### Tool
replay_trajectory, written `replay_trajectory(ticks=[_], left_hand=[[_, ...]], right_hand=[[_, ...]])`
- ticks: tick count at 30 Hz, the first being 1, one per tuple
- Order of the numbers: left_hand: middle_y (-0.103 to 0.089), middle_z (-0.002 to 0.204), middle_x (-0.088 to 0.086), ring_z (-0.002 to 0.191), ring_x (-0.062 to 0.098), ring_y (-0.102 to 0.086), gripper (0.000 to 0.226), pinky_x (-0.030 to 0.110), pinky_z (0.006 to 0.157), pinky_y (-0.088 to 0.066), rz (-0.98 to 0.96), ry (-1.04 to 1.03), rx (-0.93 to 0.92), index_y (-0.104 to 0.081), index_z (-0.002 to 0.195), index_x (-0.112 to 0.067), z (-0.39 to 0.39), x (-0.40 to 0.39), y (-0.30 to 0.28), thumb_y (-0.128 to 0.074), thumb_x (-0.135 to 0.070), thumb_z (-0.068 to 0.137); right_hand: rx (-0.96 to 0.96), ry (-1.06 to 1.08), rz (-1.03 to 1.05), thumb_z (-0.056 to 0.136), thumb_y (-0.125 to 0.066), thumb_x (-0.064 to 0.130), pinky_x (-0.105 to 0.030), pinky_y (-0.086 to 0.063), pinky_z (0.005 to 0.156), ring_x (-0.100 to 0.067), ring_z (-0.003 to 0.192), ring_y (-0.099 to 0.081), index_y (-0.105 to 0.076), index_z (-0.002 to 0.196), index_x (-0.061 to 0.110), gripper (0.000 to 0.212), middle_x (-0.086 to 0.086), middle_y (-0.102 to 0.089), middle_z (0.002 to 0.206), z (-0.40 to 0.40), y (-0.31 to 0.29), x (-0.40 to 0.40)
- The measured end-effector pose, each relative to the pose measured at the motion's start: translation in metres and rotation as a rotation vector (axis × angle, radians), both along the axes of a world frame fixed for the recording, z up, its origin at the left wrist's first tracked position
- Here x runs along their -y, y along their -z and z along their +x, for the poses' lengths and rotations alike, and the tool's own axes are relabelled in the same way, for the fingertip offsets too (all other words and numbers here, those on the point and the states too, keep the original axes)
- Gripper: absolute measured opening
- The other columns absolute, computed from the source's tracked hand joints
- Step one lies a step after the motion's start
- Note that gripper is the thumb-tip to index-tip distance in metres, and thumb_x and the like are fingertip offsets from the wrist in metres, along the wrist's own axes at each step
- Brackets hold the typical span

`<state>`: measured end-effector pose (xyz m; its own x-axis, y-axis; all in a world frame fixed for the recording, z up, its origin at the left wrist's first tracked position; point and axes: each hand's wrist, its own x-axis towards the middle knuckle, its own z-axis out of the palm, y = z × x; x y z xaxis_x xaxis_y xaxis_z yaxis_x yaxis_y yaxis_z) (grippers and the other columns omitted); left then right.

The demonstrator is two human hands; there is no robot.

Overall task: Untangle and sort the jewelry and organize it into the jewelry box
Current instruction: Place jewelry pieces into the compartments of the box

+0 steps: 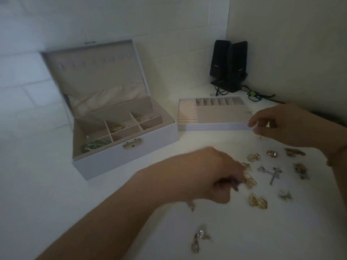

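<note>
jewelry box left, tray right

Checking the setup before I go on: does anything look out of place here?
The removable tray sits on the table right of the open jewelry box, not inside it. Earrings lie loose across the table.

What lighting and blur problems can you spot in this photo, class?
Head view: dim and underexposed overall, no glare; the left hand is motion-blurred over the gold earrings, so its grip is unclear; the right hand is sharper; the jewelry box edges look soft and slightly bowed by the wide lens.
</note>
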<state>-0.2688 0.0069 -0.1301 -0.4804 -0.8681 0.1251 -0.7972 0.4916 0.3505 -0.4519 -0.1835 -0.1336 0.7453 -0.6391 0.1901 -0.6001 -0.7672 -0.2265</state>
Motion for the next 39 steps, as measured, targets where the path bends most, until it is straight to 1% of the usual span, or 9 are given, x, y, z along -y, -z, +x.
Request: replay_trajectory(ticks=[2, 5, 8, 11, 16, 22, 32, 35, 39], left_hand=[[-0.071, 0.086, -0.008, 0.072, 0.0, -0.062, 0.025, 0.014, 0.07, -0.05, -0.043, -0.137, -0.139, -0.071, 0.095, -0.023, 0.032, -0.008, -0.02, -0.066, -0.004, 0.078], [-0.073, 0.08, -0.002, 0.066, 0.009, -0.067, 0.031, 0.017, 0.063, -0.054, -0.15, -0.459, -0.251, -0.066, 0.086, -0.028, 0.092, -0.025, -0.047, -0.07, 0.002, 0.079], [-0.072, 0.084, 0.003, 0.074, 0.018, -0.066, 0.012, 0.017, 0.069, -0.05, -0.2, -0.815, 0.056, -0.073, 0.094, -0.018, 0.159, -0.037, -0.052, -0.072, -0.013, 0.082], [-0.071, 0.087, 0.009, 0.078, 0.024, -0.065, 0.017, 0.028, 0.072, -0.051, -0.046, -0.974, 0.275, -0.072, 0.099, -0.008, 0.209, -0.04, -0.043, -0.069, -0.016, 0.085], [-0.067, 0.097, 0.014, 0.085, 0.028, -0.064, 0.021, 0.03, 0.074, -0.054, 0.131, -0.992, 0.394, -0.068, 0.106, -0.006, 0.224, -0.026, -0.024, -0.065, -0.014, 0.087], [-0.068, 0.104, 0.016, 0.086, 0.028, -0.063, 0.02, 0.027, 0.074, -0.051, 0.216, -0.973, 0.515, -0.07, 0.106, -0.005, 0.221, -0.016, -0.022, -0.061, -0.014, 0.091], [-0.07, 0.099, 0.011, 0.088, 0.025, -0.065, 0.021, 0.032, 0.082, -0.055, 0.214, -0.942, 0.589, -0.073, 0.1, -0.01, 0.224, -0.018, -0.02, -0.055, -0.017, 0.092], [-0.068, 0.102, 0.01, 0.09, 0.026, -0.064, 0.023, 0.037, 0.084, -0.056, 0.134, -0.963, 0.588, -0.071, 0.103, -0.01, 0.216, -0.019, -0.023, -0.054, -0.02, 0.092], [-0.063, 0.113, 0.004, 0.1, 0.026, -0.061, 0.027, 0.036, 0.082, -0.053, -0.294, -0.785, 0.475, -0.068, 0.112, -0.017, 0.164, -0.013, -0.021, -0.051, -0.026, 0.092]], right_hand=[[0.004, 0.0, 0.011, 0.086, -0.066, 0.026, -0.01, -0.039, 0.052, 0.01, 0.066, -0.056, -0.063, 0.088, 0.039, 0.013, 0.017, -0.063, 0.076, 0.0, 0.0, 0.002], [0.023, -0.001, 0.021, 0.084, -0.068, 0.027, -0.018, -0.039, 0.053, 0.005, 0.066, -0.058, -0.059, 0.082, 0.046, 0.022, 0.018, -0.063, 0.075, -0.001, 0.0, 0.004], [0.027, -0.003, 0.004, 0.081, -0.07, 0.026, -0.019, -0.044, 0.051, 0.002, 0.065, -0.06, -0.057, 0.075, 0.051, 0.029, 0.019, -0.064, 0.067, 0.0, 0.004, 0.004], [0.047, -0.038, 0.006, 0.079, -0.07, 0.029, -0.02, -0.046, 0.054, -0.003, 0.066, -0.06, -0.055, 0.086, 0.058, 0.034, 0.034, -0.059, 0.09, 0.004, 0.007, -0.002], [0.086, -0.092, -0.002, 0.077, -0.074, 0.022, -0.013, -0.044, 0.064, 0.002, 0.069, -0.058, -0.05, 0.093, 0.061, 0.048, 0.034, -0.056, 0.098, 0.016, 0.011, -0.012], [0.051, -0.131, -0.007, 0.08, -0.072, 0.026, -0.018, -0.046, 0.051, 0.0, 0.068, -0.058, -0.056, 0.078, 0.053, 0.032, 0.021, -0.063, 0.071, 0.028, 0.012, -0.026], [0.03, -0.187, 0.006, 0.084, -0.066, 0.03, -0.016, -0.043, 0.053, 0.0, 0.071, -0.056, -0.063, 0.087, 0.045, 0.016, 0.024, -0.058, 0.071, 0.038, 0.013, -0.041], [0.022, -0.179, -0.005, 0.085, -0.065, 0.032, -0.013, -0.039, 0.055, 0.004, 0.076, -0.055, -0.062, 0.089, 0.044, 0.013, 0.025, -0.057, 0.074, 0.037, 0.012, -0.041], [0.021, -0.151, -0.004, 0.086, -0.063, 0.035, -0.012, -0.035, 0.057, 0.002, 0.06, -0.052, -0.059, 0.09, 0.046, 0.012, 0.025, -0.058, 0.077, 0.034, 0.012, -0.039]])
